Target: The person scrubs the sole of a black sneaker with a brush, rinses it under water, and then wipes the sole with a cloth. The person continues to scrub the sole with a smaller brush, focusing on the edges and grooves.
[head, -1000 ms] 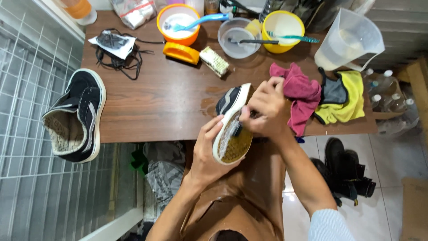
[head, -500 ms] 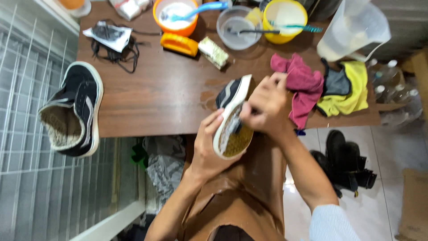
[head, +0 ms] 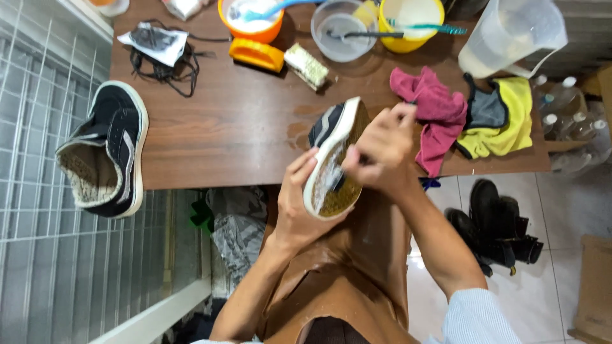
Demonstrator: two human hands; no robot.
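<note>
left hand (head: pixel 298 204) gripping upturned sneaker (head: pixel 333 159), right hand (head: pixel 380 153) clenching small brush (head: pixel 336 181) against sole

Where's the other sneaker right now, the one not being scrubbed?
In the head view the second black sneaker lies at the table's left edge, overhanging the white wire grid, below the black laces.

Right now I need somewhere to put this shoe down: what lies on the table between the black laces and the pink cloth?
In the head view, mostly bare brown table separates the black laces from the pink cloth; only the held shoe's toe intrudes, beside a wet patch.
</note>
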